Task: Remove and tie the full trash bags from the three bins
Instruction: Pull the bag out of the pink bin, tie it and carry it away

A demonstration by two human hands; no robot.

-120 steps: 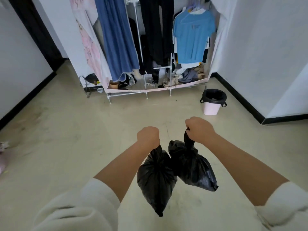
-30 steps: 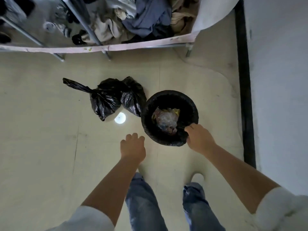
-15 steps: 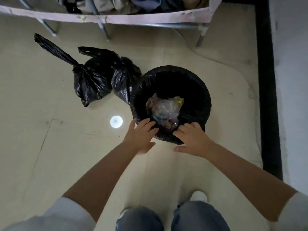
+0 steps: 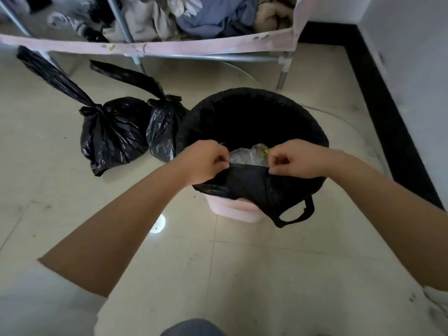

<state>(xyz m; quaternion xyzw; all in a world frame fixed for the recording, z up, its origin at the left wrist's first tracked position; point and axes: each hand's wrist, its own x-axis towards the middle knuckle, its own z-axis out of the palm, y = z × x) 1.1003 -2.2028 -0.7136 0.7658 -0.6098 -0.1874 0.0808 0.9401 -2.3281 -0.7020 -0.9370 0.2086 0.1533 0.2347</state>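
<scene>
**Desk:** What does the shot show?

**Photographer:** A person bends over a pink bin (image 4: 232, 210) on a pale tiled floor (image 4: 242, 275), peeling its black liner bag (image 4: 244, 183) off the near rim. The left hand (image 4: 206, 161) and the right hand (image 4: 294, 160) each pinch the bag's top edge between thumb and curled fingers, the film stretched taut between them. The far side of the liner is folded over the rim.

**Desk:** How will that bag behave?

**Photographer:** Thin, soft, slippery plastic, I'd judge, and light: only crumpled clear wrapping (image 4: 249, 155) shows inside. Best taken by gathering the rim all round, or by the loop handle (image 4: 297, 214) hanging over the front (a second handle isn't visible). Pulled too hard at one spot, the film could tear.

**Desk:** Anything in the way?

**Photographer:** Two tied bags (image 4: 114, 134) lie just left of the bin, the nearer one touching or almost touching it, their knotted tails pointing away. Behind stands a wardrobe frame (image 4: 169, 48) heaped with clothes (image 4: 211, 18); a white wall with black skirting (image 4: 378, 98) runs close on the right. Straight up looks the clearest way out.
</scene>
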